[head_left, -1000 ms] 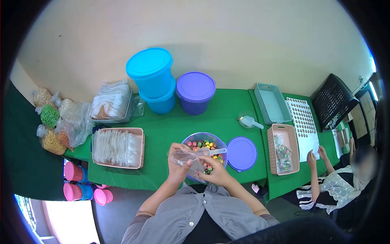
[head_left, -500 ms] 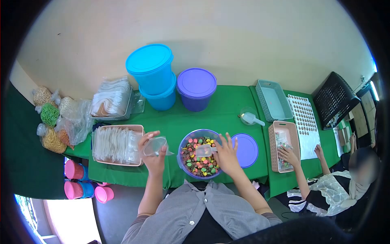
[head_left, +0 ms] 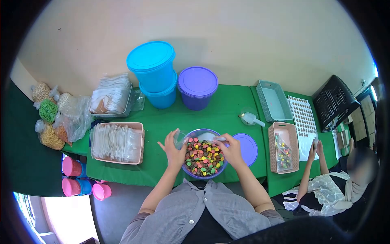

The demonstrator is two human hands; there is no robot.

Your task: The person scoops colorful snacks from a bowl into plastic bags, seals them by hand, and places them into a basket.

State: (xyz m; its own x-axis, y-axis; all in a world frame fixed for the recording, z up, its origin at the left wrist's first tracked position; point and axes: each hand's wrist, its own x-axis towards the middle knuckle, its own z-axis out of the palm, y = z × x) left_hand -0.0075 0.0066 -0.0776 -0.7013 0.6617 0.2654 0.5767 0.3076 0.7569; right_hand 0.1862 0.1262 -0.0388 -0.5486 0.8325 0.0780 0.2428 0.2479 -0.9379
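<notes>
A round purple tub (head_left: 222, 168) full of small brown, pink, green and yellow round sweets (head_left: 204, 158) stands in front of me. My left hand (head_left: 174, 151) is at its left rim, fingers curled round a clear plastic bag (head_left: 180, 139). My right hand (head_left: 232, 151), over the tub's right side, grips the handle of a clear scoop (head_left: 208, 136). The scoop's bowl lies low over the sweets near the far rim; how much it holds cannot be made out.
A purple lid (head_left: 246, 150) lies right of the tub. Left is a pink basket (head_left: 140, 152) of clear bags. Behind stand blue buckets (head_left: 156, 87) and a purple bucket (head_left: 198, 91). Another scoop (head_left: 252, 119) lies right. Beyond the pink basket (head_left: 273, 148) with filled packets sits a co-worker (head_left: 325, 191).
My left hand has brought the bag right and down to the tub's rim. The scoop has moved toward the far rim. The co-worker's hand has left the right basket; both their hands are now together.
</notes>
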